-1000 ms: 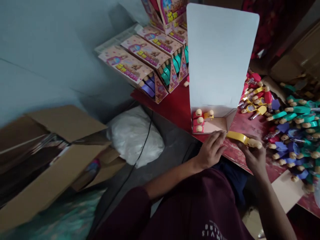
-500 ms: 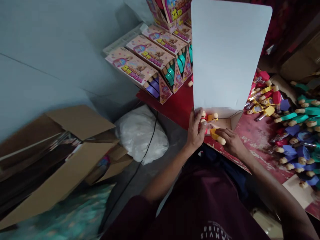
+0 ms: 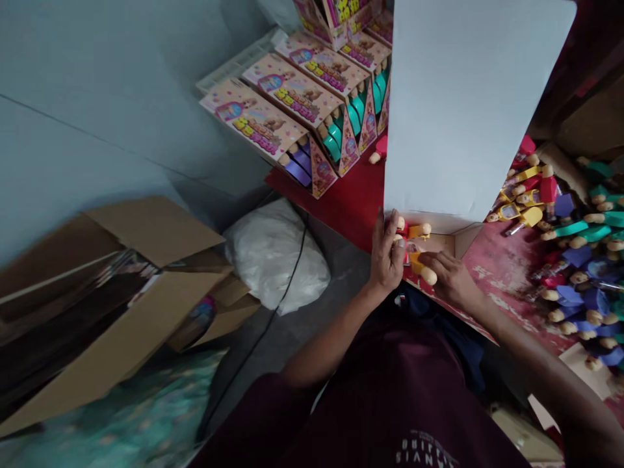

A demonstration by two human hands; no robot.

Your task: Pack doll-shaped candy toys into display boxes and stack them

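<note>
An open display box [image 3: 441, 224] with a tall white back flap [image 3: 463, 97] stands at the near edge of the red table [image 3: 351, 201]. My left hand [image 3: 387, 253] grips the box's left front corner, fingers wrapped against the red toys [image 3: 400, 226] inside. My right hand [image 3: 448, 276] is closed on a yellow toy with a tan head [image 3: 422, 266] and holds it at the box's open front. Another yellow toy [image 3: 419, 230] sits inside the box.
Filled pink display boxes [image 3: 292, 117] line the table's far left. A heap of loose green, purple, yellow and red toys [image 3: 575, 240] covers the right. On the floor lie an open cardboard carton [image 3: 112, 292] and a white bag [image 3: 275, 257].
My right hand carried the yellow toy from the table edge into the box front. My left hand moved from the table edge up to the box's left corner. The view shifted slightly.
</note>
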